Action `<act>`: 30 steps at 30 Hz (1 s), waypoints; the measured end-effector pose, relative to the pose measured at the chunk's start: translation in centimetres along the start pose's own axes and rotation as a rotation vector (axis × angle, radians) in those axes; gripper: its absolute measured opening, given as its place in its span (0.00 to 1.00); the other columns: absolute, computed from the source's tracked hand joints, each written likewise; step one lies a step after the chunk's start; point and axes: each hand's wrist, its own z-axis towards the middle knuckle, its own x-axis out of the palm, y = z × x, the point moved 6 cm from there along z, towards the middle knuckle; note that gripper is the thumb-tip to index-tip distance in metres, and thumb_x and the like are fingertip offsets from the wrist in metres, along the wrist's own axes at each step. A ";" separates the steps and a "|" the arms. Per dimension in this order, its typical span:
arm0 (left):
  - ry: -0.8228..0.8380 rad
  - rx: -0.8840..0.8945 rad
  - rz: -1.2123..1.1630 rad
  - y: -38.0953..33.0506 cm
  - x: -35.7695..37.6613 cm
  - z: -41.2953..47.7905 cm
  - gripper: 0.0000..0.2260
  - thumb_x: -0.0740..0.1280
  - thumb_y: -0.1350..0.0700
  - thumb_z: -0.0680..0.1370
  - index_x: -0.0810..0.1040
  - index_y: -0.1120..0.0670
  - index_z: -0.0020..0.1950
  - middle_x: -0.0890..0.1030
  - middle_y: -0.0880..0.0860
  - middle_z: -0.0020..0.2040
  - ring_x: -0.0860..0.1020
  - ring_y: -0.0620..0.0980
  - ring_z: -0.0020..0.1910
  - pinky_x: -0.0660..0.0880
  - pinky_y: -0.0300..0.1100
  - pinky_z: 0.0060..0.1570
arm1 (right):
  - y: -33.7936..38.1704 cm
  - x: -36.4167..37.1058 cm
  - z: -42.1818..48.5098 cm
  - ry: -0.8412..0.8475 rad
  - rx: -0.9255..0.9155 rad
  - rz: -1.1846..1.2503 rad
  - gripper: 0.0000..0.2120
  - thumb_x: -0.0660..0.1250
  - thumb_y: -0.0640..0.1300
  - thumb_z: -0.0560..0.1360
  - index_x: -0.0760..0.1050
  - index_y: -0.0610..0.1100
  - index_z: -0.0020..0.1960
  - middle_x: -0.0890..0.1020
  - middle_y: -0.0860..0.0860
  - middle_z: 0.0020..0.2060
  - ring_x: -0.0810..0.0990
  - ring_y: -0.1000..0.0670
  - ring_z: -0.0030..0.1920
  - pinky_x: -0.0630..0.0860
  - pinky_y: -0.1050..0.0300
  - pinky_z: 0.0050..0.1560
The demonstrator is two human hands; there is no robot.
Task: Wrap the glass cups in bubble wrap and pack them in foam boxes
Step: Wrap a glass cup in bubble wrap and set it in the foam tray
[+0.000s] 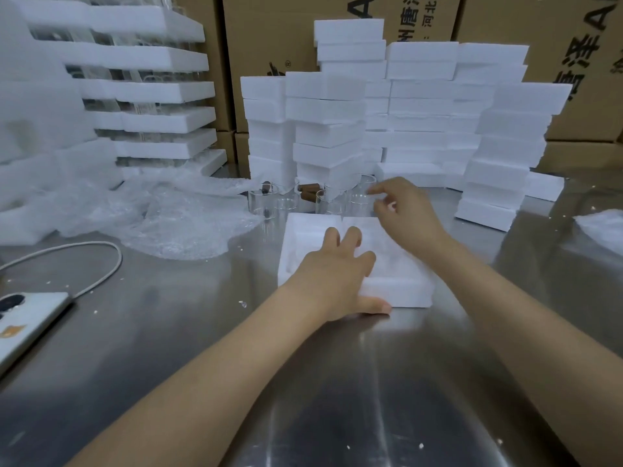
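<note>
An open white foam box (397, 293) sits on the steel table in front of me, with a divider down its middle. My left hand (330, 271) rests on its near left part, fingers straight over the rim and thumb along the front wall. My right hand (408, 214) hovers over the box's far right corner, fingers loosely curled and holding nothing, index tip close to the nearest of several clear glass cups (263, 200) standing behind the box. Loose bubble wrap (175, 224) lies left of the cups. The right compartment looks whitish; I cannot tell what is in it.
Stacks of closed foam boxes (323, 129) rise behind the cups and at right (495, 183), with cardboard cartons (263, 35) behind them. Foam trays of glassware (161, 92) stand at back left. A phone (27, 318) and its cable (101, 261) lie at left. Brown corks (308, 188) are among the cups.
</note>
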 end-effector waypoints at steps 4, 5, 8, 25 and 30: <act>-0.019 0.004 0.028 -0.7 0.1 0.0 0.28 0.63 0.32 0.73 0.69 0.52 0.61 0.57 0.53 0.70 0.58 0.56 0.65 0.66 0.46 0.44 | -0.4 5.6 3.6 0.324 0.051 -0.220 0.22 0.56 0.34 0.78 0.67 0.44 0.71 0.68 0.41 0.67 0.72 0.42 0.63 0.70 0.49 0.63; -0.024 0.003 0.028 -0.7 0.1 0.0 0.28 0.63 0.32 0.73 0.69 0.52 0.61 0.57 0.53 0.70 0.58 0.56 0.65 0.66 0.46 0.44 | -0.7 6.7 4.3 0.371 0.081 -0.256 0.23 0.56 0.35 0.78 0.65 0.45 0.72 0.68 0.41 0.67 0.71 0.41 0.64 0.70 0.48 0.63; -0.026 0.005 0.024 -0.7 0.1 0.0 0.28 0.63 0.32 0.72 0.69 0.53 0.61 0.57 0.53 0.70 0.58 0.56 0.64 0.65 0.45 0.43 | -1.6 9.1 5.6 0.449 0.207 -0.234 0.19 0.58 0.41 0.79 0.67 0.44 0.70 0.72 0.43 0.66 0.71 0.43 0.65 0.68 0.56 0.59; -0.159 -0.017 0.119 2.9 0.2 1.3 0.29 0.63 0.33 0.73 0.71 0.53 0.65 0.62 0.52 0.73 0.63 0.54 0.68 0.68 0.45 0.50 | 3.1 -1.2 -2.6 -0.234 0.129 0.504 0.04 0.65 0.46 0.78 0.71 0.46 0.48 0.78 0.56 0.44 0.76 0.63 0.44 0.69 0.75 0.42; -0.227 -0.091 0.145 4.8 0.4 2.6 0.31 0.63 0.38 0.76 0.65 0.54 0.73 0.61 0.53 0.77 0.57 0.51 0.76 0.47 0.45 0.73 | 1.4 -1.6 -5.8 -0.277 0.272 0.759 0.04 0.65 0.42 0.78 0.71 0.48 0.45 0.79 0.51 0.43 0.81 0.50 0.44 0.73 0.55 0.40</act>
